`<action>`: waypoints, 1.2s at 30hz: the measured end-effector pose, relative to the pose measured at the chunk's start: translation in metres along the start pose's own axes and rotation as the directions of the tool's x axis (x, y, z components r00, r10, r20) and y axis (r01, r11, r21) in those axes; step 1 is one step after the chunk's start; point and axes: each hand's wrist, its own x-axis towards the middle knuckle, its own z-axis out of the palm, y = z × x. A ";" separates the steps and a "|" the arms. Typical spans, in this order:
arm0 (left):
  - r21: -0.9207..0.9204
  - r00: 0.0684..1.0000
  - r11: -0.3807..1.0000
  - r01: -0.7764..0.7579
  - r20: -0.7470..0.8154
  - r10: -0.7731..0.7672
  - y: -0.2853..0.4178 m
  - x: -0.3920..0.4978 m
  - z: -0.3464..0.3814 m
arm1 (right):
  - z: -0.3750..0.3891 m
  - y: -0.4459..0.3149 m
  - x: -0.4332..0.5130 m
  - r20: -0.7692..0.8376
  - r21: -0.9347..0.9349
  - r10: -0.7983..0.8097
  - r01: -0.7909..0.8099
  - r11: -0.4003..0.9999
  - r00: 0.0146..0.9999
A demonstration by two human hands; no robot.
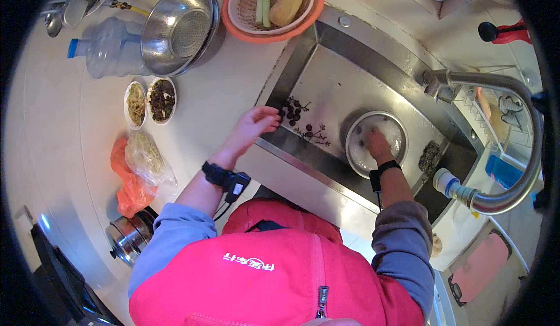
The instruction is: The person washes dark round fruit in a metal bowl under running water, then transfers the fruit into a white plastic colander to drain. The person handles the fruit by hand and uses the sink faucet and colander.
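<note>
My right hand point(378, 144) reaches into a round metal bowl point(403, 129) of cloudy, foamy water in a stainless steel sink point(332, 70). Its fingers are under the surface, so I cannot see what they hold. A few dark round grapes point(360, 143) show in the water beside it. At the sink's left rim is my left hand point(261, 120), fingers loosely curled. A dark grape seems to be at its fingertips; whether it is gripped is unclear. Just right of that hand lie dark grapes point(294, 114) on stems, and a mostly bare grape stem point(317, 135) with one grape.
A metal faucet point(494, 81) arches over the sink's right end, near a steel wool scourer point(430, 156). An orange basin point(275, 37), metal colanders point(175, 33), a plastic water jug point(109, 48) and two bowls of food point(162, 100) stand on the left counter point(218, 94), with plastic bags point(131, 186).
</note>
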 end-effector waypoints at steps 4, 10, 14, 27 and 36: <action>-0.050 0.983 0.999 -0.001 -0.181 -0.008 0.016 -0.017 -0.046 | 0.009 0.013 -0.003 -0.094 0.021 0.120 -0.119 0.993 0.988; -0.049 0.978 0.999 -0.004 -0.208 -0.006 0.018 -0.019 -0.055 | 0.021 0.010 -0.006 -0.137 0.006 0.174 -0.175 0.985 0.975; -0.028 0.974 0.997 -0.076 -0.215 0.069 0.030 0.005 -0.051 | 0.023 0.015 -0.005 0.175 -0.374 -0.144 0.201 0.905 0.974; -0.524 0.956 0.804 -0.281 -0.230 0.185 0.108 0.097 -0.059 | -0.064 -0.052 -0.030 -0.127 0.590 0.401 -0.256 0.766 0.907; -0.570 0.987 0.821 -0.013 -0.137 -0.079 0.136 0.131 -0.058 | -0.186 -0.185 0.056 -0.173 0.960 0.266 0.102 0.262 0.948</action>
